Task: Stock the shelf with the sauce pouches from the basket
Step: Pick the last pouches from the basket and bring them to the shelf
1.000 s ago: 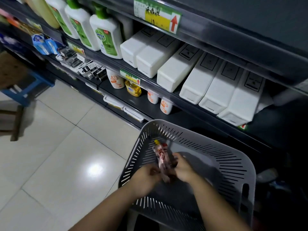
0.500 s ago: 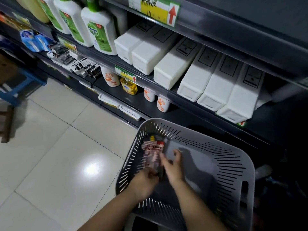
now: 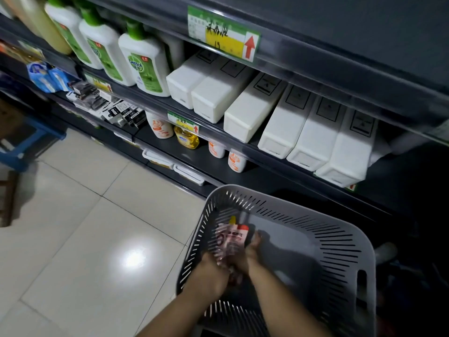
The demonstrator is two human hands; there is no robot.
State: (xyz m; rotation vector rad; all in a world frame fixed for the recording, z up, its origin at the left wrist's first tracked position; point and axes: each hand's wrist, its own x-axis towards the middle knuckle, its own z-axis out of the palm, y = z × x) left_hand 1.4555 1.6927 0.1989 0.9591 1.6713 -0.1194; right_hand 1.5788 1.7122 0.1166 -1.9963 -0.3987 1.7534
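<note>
Inside the grey slotted basket [image 3: 340, 259], both hands gripped a small bunch of red-and-white sauce pouches [image 3: 230, 239], spouts pointing toward the shelving. The left hand [image 3: 210, 273] curled its fingers round the bunch's lower end, and the right hand [image 3: 246, 255] clasped its right side, fingers closed against it. The dark lower shelf [image 3: 194, 154] beyond held orange-printed white bottles [image 3: 237, 162].

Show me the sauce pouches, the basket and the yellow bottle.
sauce pouches [image 3: 232, 239]: head view, printed front of the bunch.
basket [image 3: 336, 240]: head view, slotted far wall.
yellow bottle [image 3: 186, 139]: head view, its body.
</note>
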